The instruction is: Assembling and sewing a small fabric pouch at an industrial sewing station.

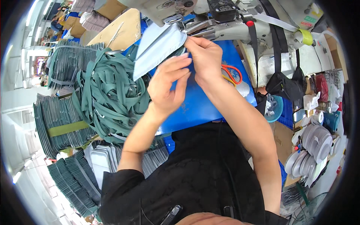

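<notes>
A light blue, round-cornered flat panel [155,47] with a dark trimmed edge sits at the head of a sewing machine [228,32]. My right hand [206,58] pinches the panel's edge close to the machine's metal parts. Just below the panel is my left hand [167,88], its thumb and slightly blurred fingers apart with nothing between them. Scissors [235,75] with orange handles lie on the blue work surface [204,99], right of my right forearm. A big tangle of green fabric strips [112,92] heaps up left of my left hand.
Banded stacks of grey-green panels [69,123] stand along the left side. Brown cardboard [116,32] lies at the far left. Black straps and a small black bag [281,84] hang at the right, above a blue basket [275,108]. White tape rolls [317,140] are stacked at far right.
</notes>
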